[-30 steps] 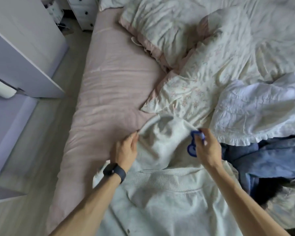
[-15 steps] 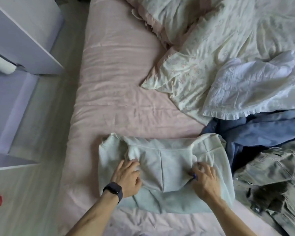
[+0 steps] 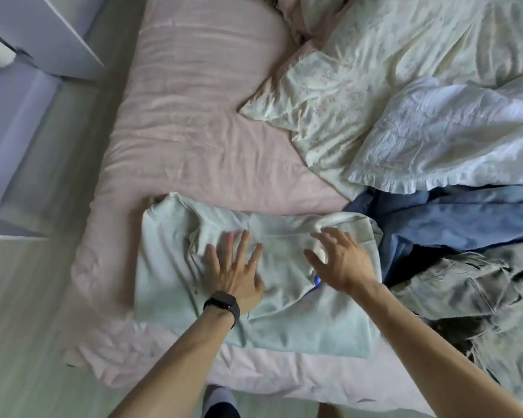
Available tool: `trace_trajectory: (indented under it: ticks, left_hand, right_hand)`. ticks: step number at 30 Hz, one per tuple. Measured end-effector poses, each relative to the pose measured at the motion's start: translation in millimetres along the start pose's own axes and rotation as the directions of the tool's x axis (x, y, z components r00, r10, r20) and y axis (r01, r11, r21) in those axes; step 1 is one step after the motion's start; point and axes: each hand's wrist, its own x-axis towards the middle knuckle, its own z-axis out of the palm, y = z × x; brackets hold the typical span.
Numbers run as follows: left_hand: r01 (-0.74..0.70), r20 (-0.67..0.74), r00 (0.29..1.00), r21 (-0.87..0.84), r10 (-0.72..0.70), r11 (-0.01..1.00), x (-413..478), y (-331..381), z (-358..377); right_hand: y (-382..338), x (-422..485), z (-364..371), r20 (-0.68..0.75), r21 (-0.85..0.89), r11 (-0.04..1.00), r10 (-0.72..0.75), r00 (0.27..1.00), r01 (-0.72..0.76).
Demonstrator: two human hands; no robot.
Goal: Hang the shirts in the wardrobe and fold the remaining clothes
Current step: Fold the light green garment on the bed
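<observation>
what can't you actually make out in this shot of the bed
Head view:
Small blue object: mostly under the right hand; identity unclear.
Crumpled grey-green garment: cut by the right edge and blurred; type unclear.
White cabinet, top left: cut by the edge; contents unseen.

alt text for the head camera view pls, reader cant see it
A person's left hand presses flat on a folded pale green garment on a pink bed sheet, the right hand spread open over its right side. To the right lie heaped blue clothes and grey-green clothes.
</observation>
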Motion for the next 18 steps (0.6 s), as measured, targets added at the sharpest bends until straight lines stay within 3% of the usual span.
trace_trajectory:
  ticks: [1, 2, 4, 6, 8, 11, 13, 15, 18]
  left_hand:
    - [0.007, -0.087, 0.996, -0.101, -0.016, 0.995, -7, 14, 1]
    - [-0.003, -0.158, 0.987, -0.171, -0.025, 0.985, -20, 37, 5]
    - [-0.025, -0.18, 0.983, -0.226, -0.017, 0.974, -40, 90, 16]
    - [0.099, 0.003, 0.995, -0.277, -0.102, 0.956, -62, 154, 23]
    - [0.246, 0.189, 0.961, -0.267, -0.2, 0.932, -78, 206, 38]
    - [0.327, 0.298, 0.914, -0.145, -0.274, 0.934, -79, 239, 57]
    - [0.313, 0.331, 0.909, -0.144, -0.252, 0.939, -73, 234, 64]
    - [0.236, 0.304, 0.934, -0.124, -0.189, 0.964, -71, 215, 62]
    - [0.112, 0.126, 0.988, -0.168, -0.091, 0.979, -75, 188, 37]
  right_hand:
    - [8, 8, -10, -0.14, 0.001, 1.0, 0.023, 0.99, -0.023]
    - [22, 17, -23, -0.188, -0.024, 0.999, 0.035, 0.981, -0.04]
    - [47, 37, -41, -0.027, -0.13, 0.985, 0.109, 0.994, -0.112]
    - [65, 42, -45, 0.203, -0.28, 0.954, 0.171, 0.964, -0.11]
    - [77, 36, -40, 0.254, -0.347, 0.937, 0.147, 0.956, -0.052]
    - [86, 31, -32, 0.099, -0.353, 0.935, -0.012, 0.995, 0.047]
    - [91, 29, -29, 0.041, -0.317, 0.946, -0.063, 0.997, 0.073]
    - [92, 28, -30, 0.029, -0.279, 0.958, -0.066, 0.997, 0.072]
    - [80, 19, -42, -0.022, -0.106, 0.994, 0.016, 1.0, -0.018]
